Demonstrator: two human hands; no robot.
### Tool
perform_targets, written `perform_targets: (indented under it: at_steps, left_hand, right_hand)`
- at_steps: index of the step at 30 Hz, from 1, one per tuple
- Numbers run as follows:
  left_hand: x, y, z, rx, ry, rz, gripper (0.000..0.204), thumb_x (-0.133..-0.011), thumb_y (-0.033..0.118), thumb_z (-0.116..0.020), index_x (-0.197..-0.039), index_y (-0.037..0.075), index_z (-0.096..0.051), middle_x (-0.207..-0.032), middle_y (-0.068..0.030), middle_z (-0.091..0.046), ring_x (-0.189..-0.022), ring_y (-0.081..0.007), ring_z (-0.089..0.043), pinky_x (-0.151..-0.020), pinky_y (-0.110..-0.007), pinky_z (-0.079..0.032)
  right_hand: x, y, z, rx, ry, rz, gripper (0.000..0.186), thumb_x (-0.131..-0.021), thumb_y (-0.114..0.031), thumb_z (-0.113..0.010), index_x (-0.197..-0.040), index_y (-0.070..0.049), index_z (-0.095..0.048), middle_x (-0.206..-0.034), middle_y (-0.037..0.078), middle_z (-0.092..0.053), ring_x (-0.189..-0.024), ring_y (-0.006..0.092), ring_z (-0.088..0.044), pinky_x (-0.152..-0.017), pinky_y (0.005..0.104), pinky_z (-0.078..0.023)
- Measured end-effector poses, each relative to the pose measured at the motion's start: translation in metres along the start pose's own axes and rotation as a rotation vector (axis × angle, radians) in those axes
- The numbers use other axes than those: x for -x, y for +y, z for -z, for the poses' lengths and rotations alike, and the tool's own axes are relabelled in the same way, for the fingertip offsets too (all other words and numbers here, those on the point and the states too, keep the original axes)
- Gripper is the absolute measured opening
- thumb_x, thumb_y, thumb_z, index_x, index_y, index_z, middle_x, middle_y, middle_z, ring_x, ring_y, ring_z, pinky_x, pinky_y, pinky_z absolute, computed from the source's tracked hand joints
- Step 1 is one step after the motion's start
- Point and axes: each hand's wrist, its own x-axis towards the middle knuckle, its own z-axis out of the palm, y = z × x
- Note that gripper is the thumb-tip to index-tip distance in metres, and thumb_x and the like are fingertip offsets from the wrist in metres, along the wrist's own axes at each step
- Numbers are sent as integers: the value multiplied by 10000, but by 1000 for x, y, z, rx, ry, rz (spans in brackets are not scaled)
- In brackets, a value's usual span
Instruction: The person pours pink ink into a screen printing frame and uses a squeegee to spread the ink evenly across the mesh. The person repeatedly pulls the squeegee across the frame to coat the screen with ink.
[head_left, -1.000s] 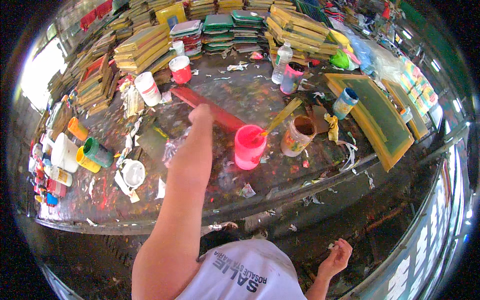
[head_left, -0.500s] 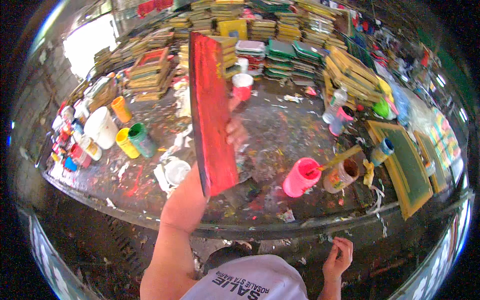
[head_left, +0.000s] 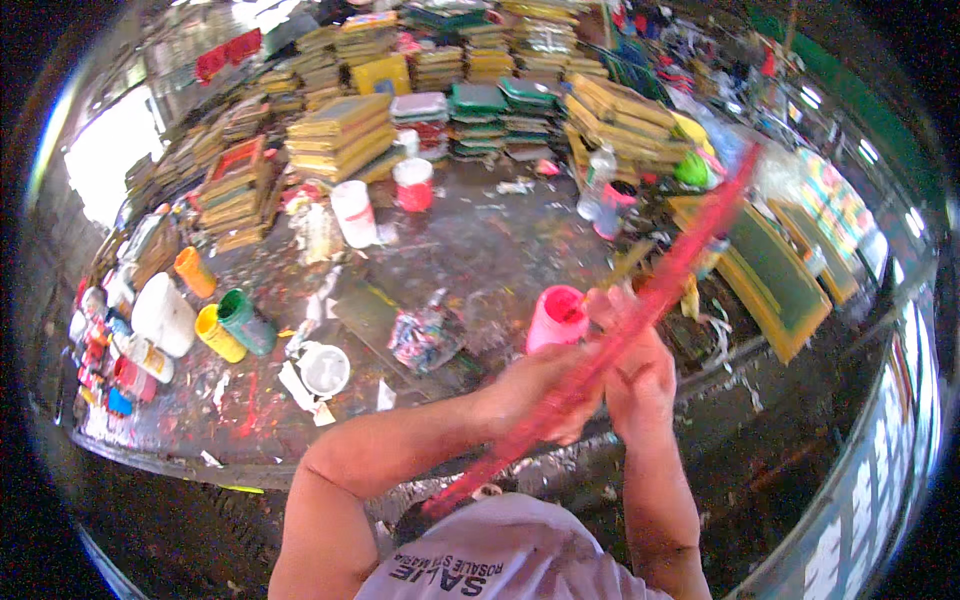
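Head view, largest to smallest.

Work table [head_left: 480, 250]: dark top, paint-smeared, spanning most of the frame. Rear edge carries stacks of framed screens [head_left: 340, 135], mostly yellow- and green-edged. R side: green framed screen [head_left: 775, 275] lying flat w/ yellow border.

Red squeegee [head_left: 640, 310]: long flat red bar, motion-blurred, held tilted on a diagonal from lower centre nr the person's chest up to the upper R, above the table and not touching it. Both hands grip it around mid-length.

Left hand [head_left: 535, 395]: fingers curled closed around the bar from the L side; bar passes thru the fist, lower end sticking out below the hand.

Right hand [head_left: 640, 385]: just beside the L hand, touching it or nearly so; fingers wrapped shut on the same bar from the R side, upper length of bar running on past the fingertips. Blur hides exact finger placement.

Pink cup [head_left: 558, 318]: open-topped, on the table directly beyond the hands, close to the bar.

White bucket [head_left: 353, 213] and red-and-white bucket [head_left: 413, 184]: upright, mid-table, nr the stacks.

L edge: green tub [head_left: 246, 321] and yellow tub [head_left: 219, 333] touching side by side; orange tub [head_left: 194, 272] farther back; white jug [head_left: 163, 314] beside them.

Crumpled paint-stained rag [head_left: 425, 337]: table centre, L of pink cup.
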Motion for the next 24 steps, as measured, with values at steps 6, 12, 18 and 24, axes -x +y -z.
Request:
perform_targets:
  at_steps: [6,12,18,24]
  left_hand:
    - [-28,-21,15,-423,-34,252,431,-1136,379,-717,-1308,-5,-809,-1201,-104,-847,-1059,-160,-800,-969,-332,-620]
    - [60,-59,129,-781,968,87,380,-877,11,-810,-1251,2,-746,-950,-100,-784,-868,-235,-794,-832,-374,-670]
    - [-10,-115,212,-1072,862,-429,1278,-732,-61,-977,-1778,96,-259,-1636,-172,-520,-1439,-329,-590,-1176,-460,-545]
    - [-76,-146,241,-731,764,-535,1149,-684,-69,-977,-1678,89,-422,-1489,-139,-662,-1305,-325,-689,-1161,-519,-575]
  right_hand:
    - [44,-48,96,-363,-114,232,428,-1103,-536,-701,-1246,-134,-665,-1224,126,-746,-1125,343,-725,-959,527,-621]
    - [150,-120,166,27,905,474,590,-1112,-562,-686,-1502,-123,-637,-1324,89,-735,-1193,312,-710,-1043,511,-604]
    - [216,-146,186,232,1265,569,617,-1130,-490,-717,-1548,-49,-611,-1416,72,-730,-1263,277,-709,-1135,481,-557]
    - [240,-190,224,322,1416,629,514,-1147,-359,-707,-1546,-54,-602,-1408,108,-719,-1258,317,-714,-1110,537,-575]
